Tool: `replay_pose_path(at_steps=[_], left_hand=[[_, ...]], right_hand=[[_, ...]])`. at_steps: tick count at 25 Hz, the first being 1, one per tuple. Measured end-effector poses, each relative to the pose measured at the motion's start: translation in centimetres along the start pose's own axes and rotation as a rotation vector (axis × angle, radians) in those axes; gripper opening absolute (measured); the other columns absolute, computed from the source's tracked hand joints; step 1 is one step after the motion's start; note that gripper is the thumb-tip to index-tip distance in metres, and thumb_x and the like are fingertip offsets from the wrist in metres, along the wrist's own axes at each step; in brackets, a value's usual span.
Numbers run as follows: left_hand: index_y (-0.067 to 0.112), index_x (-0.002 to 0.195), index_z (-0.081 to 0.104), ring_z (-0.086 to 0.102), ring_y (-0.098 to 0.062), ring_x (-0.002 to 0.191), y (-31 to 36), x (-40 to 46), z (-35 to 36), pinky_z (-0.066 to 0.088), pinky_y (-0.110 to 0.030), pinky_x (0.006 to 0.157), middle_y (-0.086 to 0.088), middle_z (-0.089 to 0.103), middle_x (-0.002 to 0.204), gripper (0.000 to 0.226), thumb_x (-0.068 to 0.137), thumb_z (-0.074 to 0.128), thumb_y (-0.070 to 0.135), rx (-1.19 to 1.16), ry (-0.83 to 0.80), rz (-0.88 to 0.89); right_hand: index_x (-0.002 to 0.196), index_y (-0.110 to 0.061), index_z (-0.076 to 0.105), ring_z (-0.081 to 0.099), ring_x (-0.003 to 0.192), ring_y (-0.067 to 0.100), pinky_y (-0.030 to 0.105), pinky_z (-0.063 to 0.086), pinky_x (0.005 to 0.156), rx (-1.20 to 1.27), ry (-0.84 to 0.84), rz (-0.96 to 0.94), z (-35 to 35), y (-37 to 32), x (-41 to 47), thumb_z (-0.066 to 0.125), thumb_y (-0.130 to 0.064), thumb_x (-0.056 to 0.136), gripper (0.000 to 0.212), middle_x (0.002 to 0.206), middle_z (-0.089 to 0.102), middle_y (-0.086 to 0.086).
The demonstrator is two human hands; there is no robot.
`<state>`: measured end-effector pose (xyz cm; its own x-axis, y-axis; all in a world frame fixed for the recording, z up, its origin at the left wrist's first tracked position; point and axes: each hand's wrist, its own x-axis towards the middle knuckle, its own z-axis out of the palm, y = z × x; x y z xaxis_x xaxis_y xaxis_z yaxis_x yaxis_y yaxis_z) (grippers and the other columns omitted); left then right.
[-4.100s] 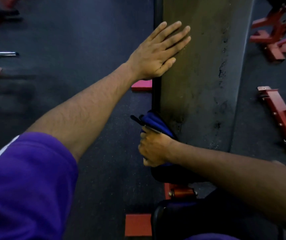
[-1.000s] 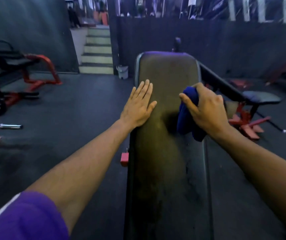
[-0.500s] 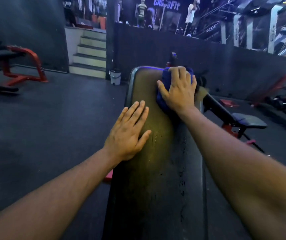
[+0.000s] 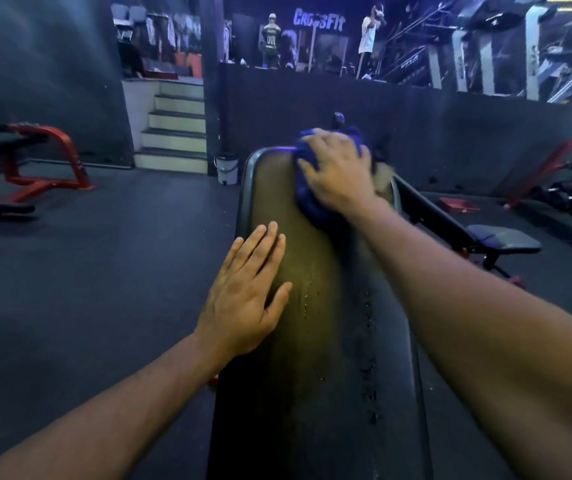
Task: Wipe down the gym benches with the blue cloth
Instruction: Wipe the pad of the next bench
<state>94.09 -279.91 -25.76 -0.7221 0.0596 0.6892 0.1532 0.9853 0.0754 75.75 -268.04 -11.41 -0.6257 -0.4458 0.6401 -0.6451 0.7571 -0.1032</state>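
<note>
Head view puts your right hand (image 4: 338,174) at the far, raised end of the bench pad (image 4: 312,341), its grip closed around the bunched blue cloth (image 4: 307,199), fingers curled over the wad and pressing it onto the surface. Cloth shows beyond the fingertips and beneath the palm, so it lies directly under the grip and touches the pad near its top right corner. Your left hand (image 4: 246,296) rests flat on the pad's left edge with straight fingers, holding nothing; it lies nearer to you than the grip and to its left.

What matters for the stroke: the pad's long axis runs from the grip straight back toward you, and nearly all of the surface lies on your side of the cloth. Droplets (image 4: 369,368) sit in a line along that axis, nearer to you than the grip and a little to its right. I judge a pull toward you along the length would cover them, and only the right hand is placed to do it; the left seems to be bracing.

Readable writing: "CrossFit" (image 4: 319,19) in pale letters on the back wall, far beyond the grip. Other marks on the machines at upper right are too small to read.
</note>
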Motion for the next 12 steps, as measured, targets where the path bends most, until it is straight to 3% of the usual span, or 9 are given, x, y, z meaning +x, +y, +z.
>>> replay_pose_path(at_steps=[3, 6, 9, 12], left_hand=[[0.014, 0.159, 0.028, 0.009, -0.011, 0.157, 0.3, -0.5, -0.2, 0.007, -0.036, 0.129, -0.003, 0.021, 0.169, 0.061, 0.104, 0.037, 0.039, -0.081, 0.027, -0.016], [0.013, 0.159, 0.027, 0.008, -0.011, 0.158, 0.6, -1.0, 0.0, 0.004, -0.035, 0.129, -0.003, 0.019, 0.169, 0.063, 0.103, 0.038, 0.040, -0.131, 0.012, -0.037], [0.010, 0.160, 0.027, 0.008, -0.015, 0.158, 0.6, -1.0, 0.0, 0.003, -0.036, 0.129, -0.005, 0.018, 0.170, 0.067, 0.103, 0.038, 0.043, -0.078, 0.008, -0.030], [0.010, 0.158, 0.031, 0.012, -0.016, 0.158, 0.7, -1.2, 0.2, 0.008, -0.038, 0.129, -0.007, 0.022, 0.168, 0.062, 0.103, 0.039, 0.038, -0.046, 0.039, -0.023]], right_hand=[[0.141, -0.034, 0.047, 0.021, 0.149, 0.020, 0.056, 0.011, 0.119, 0.018, -0.022, -0.217, 1.1, -3.9, -2.6, 0.044, -0.049, 0.096, 0.047, 0.159, 0.031, -0.010], [0.139, -0.034, 0.052, 0.022, 0.150, 0.019, 0.056, 0.013, 0.120, 0.019, 0.014, -0.318, 0.4, 0.8, -8.2, 0.043, -0.049, 0.095, 0.048, 0.159, 0.033, -0.009], [0.137, -0.031, 0.055, 0.026, 0.149, 0.021, 0.058, 0.019, 0.117, 0.046, 0.054, -0.144, -0.9, 6.2, -8.5, 0.039, -0.053, 0.091, 0.053, 0.159, 0.034, -0.006], [0.141, -0.033, 0.047, 0.019, 0.149, 0.019, 0.055, 0.016, 0.118, 0.051, 0.027, 0.072, -0.9, 5.5, -3.2, 0.043, -0.050, 0.095, 0.049, 0.160, 0.029, -0.009]])
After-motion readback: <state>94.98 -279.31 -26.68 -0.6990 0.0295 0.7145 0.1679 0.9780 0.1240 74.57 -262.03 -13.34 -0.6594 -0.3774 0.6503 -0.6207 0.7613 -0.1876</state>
